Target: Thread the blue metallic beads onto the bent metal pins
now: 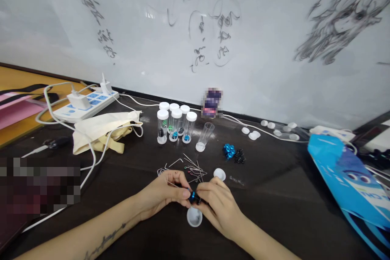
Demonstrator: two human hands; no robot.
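My left hand (173, 191) is closed, pinching a small blue-and-black part (193, 197) between thumb and fingers. A thin light rod (173, 184) also shows at these fingers; its kind is hard to make out. My right hand (217, 203) is closed too, its fingertips on the black end of the same part. Just below it lies a small white cap (194, 217) with tiny dark pieces inside. Beyond my hands are several thin metal pins and bent keys (195, 169), and another white cap (219, 174).
Capped clear tubes (176, 125) with blue, green and black pieces stand behind. An uncapped tube (205, 136) is beside them. Blue pieces (229, 150) and black pieces (239, 156) lie in piles. A power strip (88, 105), cloth bag (103, 130) and blue package (344, 178) flank the table.
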